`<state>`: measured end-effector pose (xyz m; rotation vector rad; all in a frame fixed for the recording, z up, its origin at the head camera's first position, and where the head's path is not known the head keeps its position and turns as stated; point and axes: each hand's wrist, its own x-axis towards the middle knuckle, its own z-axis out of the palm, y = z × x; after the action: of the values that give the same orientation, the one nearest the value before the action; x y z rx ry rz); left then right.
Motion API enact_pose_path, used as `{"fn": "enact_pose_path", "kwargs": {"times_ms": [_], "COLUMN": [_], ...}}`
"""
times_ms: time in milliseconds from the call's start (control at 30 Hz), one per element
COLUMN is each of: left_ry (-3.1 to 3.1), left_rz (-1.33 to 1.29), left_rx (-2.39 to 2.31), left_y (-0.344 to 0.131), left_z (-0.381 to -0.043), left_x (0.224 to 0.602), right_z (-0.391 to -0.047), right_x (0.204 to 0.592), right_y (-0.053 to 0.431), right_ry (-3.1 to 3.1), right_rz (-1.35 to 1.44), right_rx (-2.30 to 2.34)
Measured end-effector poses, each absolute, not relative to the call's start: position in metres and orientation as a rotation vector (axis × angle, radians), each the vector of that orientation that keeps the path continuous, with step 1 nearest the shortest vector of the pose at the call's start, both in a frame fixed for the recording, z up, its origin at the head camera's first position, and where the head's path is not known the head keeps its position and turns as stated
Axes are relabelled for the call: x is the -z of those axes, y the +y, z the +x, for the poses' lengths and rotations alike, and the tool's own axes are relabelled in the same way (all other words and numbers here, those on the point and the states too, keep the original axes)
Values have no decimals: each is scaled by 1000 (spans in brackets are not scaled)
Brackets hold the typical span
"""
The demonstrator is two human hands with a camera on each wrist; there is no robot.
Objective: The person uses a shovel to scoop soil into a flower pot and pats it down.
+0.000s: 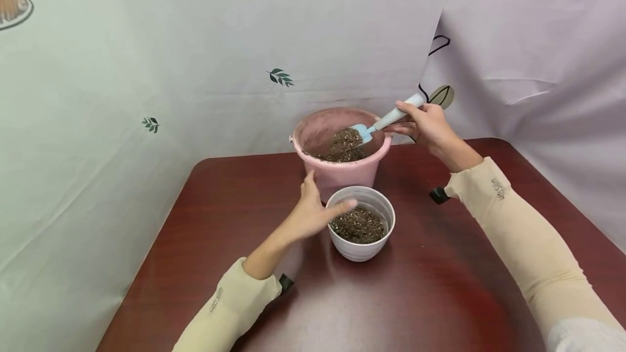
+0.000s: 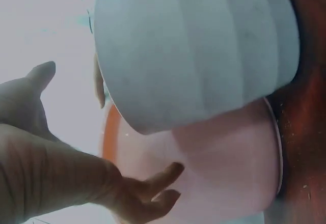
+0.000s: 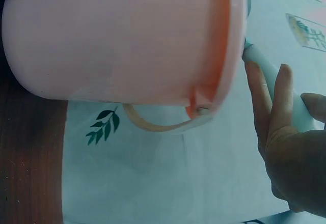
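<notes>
My right hand [image 1: 426, 126] grips the pale handle of a light blue trowel [image 1: 391, 117], tilted down into a pink bucket [image 1: 342, 174]. Dark, speckled soil [image 1: 346, 143] lies heaped around the blade inside the bucket. In front of the bucket stands a white ribbed pot [image 1: 359, 251], part filled with the same soil [image 1: 359, 226]. My left hand [image 1: 310, 212] is at the pot's left side, thumb stretched over its rim and fingers toward the bucket's wall. The left wrist view has the left hand [image 2: 127, 183] with fingers spread beside the white pot [image 2: 198, 51].
The dark red table [image 1: 235, 221] carries bucket and pot near its back edge. Behind it hangs a pale cloth [image 1: 210, 58] printed with leaves. A curved handle [image 3: 147, 124] hangs from the bucket's side in the right wrist view.
</notes>
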<state>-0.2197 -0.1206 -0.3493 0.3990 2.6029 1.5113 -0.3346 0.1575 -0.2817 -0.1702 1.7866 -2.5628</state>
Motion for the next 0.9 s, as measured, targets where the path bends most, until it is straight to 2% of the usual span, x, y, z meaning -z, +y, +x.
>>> {"fn": "enact_pose_path", "kwargs": {"times_ms": [267, 600, 900], "left_ry": [2602, 2673, 2673], "left_rz": [643, 647, 637], "left_rx": [-1019, -932, -934], "left_y": [-128, -129, -130], "left_z": [-203, -203, -203], "left_x": [361, 357, 356], "right_z": [-301, -261, -255], "right_x": [274, 295, 323], "right_y": [168, 181, 176], "right_ry": [1728, 1851, 1978], "right_rz": [-211, -248, -329], "right_rx": [2579, 2386, 2283]}}
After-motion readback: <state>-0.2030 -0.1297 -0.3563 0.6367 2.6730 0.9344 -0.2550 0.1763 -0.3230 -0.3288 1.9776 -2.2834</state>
